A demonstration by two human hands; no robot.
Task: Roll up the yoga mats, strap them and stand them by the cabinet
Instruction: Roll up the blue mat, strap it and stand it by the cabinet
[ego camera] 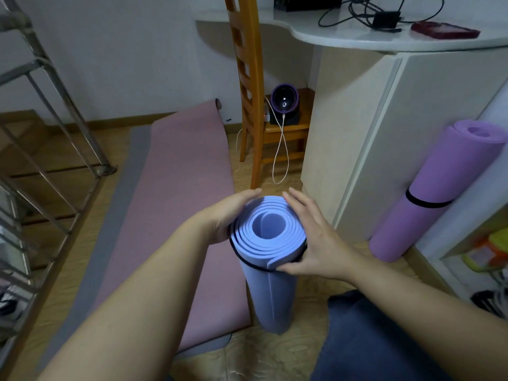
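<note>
A rolled blue yoga mat [270, 292] stands upright on the floor in front of me, with a black strap [248, 264] around its top. My left hand [233, 213] grips the top of the roll from the left. My right hand [310, 237] holds it from the right, thumb at the loose edge. A rolled purple mat [428, 199] with a black strap leans against the cream cabinet [365, 127] at the right. A pink mat [176, 204] lies flat on the floor over a grey mat [137, 166].
A wooden chair [253, 105] stands behind the blue roll, with a purple device and a white cable on its seat. A metal stair railing [49, 127] fills the left. The cabinet's top carries cables and a red case. My knee in dark cloth sits low right.
</note>
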